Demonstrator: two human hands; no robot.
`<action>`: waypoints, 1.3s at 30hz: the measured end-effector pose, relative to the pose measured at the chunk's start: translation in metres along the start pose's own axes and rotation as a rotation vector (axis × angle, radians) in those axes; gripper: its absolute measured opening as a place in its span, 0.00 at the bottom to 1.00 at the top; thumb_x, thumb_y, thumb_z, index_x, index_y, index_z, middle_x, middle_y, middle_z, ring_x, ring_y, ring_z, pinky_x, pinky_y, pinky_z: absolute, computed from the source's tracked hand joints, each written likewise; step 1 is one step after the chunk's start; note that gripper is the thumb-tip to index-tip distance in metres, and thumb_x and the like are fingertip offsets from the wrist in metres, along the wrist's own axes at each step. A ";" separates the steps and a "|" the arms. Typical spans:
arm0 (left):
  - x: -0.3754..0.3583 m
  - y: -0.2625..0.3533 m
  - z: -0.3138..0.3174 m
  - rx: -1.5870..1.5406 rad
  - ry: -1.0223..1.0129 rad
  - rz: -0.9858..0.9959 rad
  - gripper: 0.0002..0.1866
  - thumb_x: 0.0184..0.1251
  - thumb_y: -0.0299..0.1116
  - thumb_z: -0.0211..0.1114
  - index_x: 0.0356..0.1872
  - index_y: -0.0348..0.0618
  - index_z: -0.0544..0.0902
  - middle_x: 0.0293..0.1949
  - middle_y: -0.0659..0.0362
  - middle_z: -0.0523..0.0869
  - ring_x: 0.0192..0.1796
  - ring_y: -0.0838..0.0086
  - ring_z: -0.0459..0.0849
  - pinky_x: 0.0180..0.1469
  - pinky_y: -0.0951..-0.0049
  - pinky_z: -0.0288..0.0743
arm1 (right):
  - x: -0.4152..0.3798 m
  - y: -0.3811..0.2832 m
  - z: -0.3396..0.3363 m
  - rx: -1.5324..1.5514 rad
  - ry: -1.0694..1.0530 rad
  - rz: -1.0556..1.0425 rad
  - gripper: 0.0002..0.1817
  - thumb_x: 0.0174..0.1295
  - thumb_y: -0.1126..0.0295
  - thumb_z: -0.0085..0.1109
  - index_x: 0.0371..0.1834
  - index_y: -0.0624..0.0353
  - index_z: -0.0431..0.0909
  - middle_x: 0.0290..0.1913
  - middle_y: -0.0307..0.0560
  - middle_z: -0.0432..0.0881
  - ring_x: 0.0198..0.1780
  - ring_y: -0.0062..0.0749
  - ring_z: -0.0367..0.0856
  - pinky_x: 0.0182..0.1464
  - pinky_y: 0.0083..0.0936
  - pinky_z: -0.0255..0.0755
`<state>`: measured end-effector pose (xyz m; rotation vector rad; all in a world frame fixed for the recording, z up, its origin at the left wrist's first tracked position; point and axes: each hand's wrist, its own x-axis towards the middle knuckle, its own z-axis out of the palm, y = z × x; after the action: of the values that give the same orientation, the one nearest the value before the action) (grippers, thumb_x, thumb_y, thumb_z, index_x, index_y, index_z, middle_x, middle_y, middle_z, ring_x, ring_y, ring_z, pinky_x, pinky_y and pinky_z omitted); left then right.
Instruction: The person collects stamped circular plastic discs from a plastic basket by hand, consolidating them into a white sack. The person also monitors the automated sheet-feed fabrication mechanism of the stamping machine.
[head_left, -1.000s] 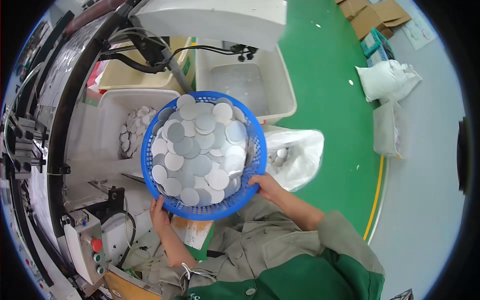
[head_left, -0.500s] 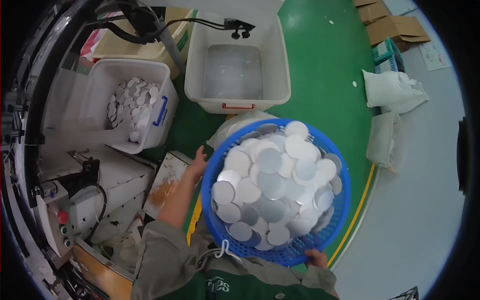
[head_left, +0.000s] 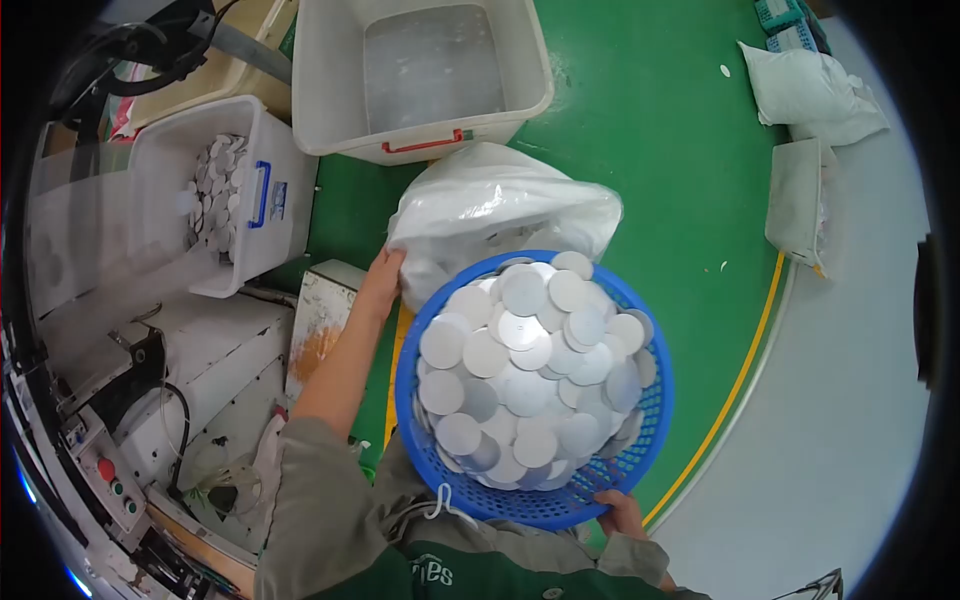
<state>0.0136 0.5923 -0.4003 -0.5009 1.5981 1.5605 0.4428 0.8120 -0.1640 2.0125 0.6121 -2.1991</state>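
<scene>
A round blue plastic basket (head_left: 655,420), heaped with flat silvery-white metal discs (head_left: 530,385), is held close against my front. My right hand (head_left: 620,512) grips its near right rim, thumb over the edge. Beyond the basket stands a white plastic bag (head_left: 500,185), its mouth partly open and some pale contents just visible inside. At the bag's left edge, my left hand (head_left: 385,278) has its fingers closed on the plastic; the fingertips are partly hidden.
A large white bin (head_left: 420,140) with a red handle stands ahead. To its left, another bin (head_left: 290,190) with a blue handle holds more discs. Machinery with a button box (head_left: 110,470) lines my left. White sacks (head_left: 815,90) lie at the right wall.
My left hand has moved from beside the basket to the bag's edge and taken hold of it. More of the bag shows now. The basket sits slightly further left in view.
</scene>
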 end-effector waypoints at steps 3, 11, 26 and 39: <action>-0.009 -0.008 -0.011 -0.076 -0.066 -0.095 0.25 0.73 0.40 0.50 0.68 0.44 0.66 0.61 0.55 0.77 0.63 0.64 0.75 0.64 0.59 0.69 | 0.021 0.002 0.013 -0.072 -0.032 0.090 0.38 0.48 0.86 0.56 0.68 0.62 0.60 0.58 0.55 0.74 0.58 0.48 0.76 0.61 0.43 0.72; 0.025 -0.068 -0.057 0.251 0.237 0.041 0.21 0.70 0.42 0.61 0.56 0.37 0.78 0.46 0.57 0.85 0.46 0.72 0.81 0.49 0.71 0.75 | 0.132 0.022 0.044 -0.166 -0.138 0.008 0.31 0.50 0.84 0.59 0.62 0.65 0.66 0.55 0.52 0.77 0.53 0.44 0.79 0.55 0.43 0.75; 0.042 -0.084 -0.069 0.362 0.417 0.329 0.16 0.72 0.34 0.54 0.50 0.30 0.79 0.42 0.49 0.86 0.43 0.67 0.82 0.48 0.69 0.73 | 0.319 -0.192 0.198 -0.803 -0.305 -0.415 0.62 0.50 0.58 0.72 0.79 0.45 0.30 0.73 0.56 0.59 0.71 0.47 0.61 0.67 0.50 0.56; -0.026 -0.113 -0.107 0.403 0.287 0.096 0.20 0.69 0.29 0.48 0.60 0.37 0.76 0.49 0.49 0.85 0.52 0.68 0.81 0.56 0.72 0.72 | 0.309 -0.136 0.151 -1.224 -0.148 -1.061 0.15 0.65 0.71 0.50 0.53 0.59 0.78 0.54 0.49 0.78 0.58 0.34 0.75 0.60 0.30 0.67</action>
<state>0.0855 0.4670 -0.4626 -0.4426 2.1223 1.2241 0.2185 0.9425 -0.4268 0.8564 2.5402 -1.3666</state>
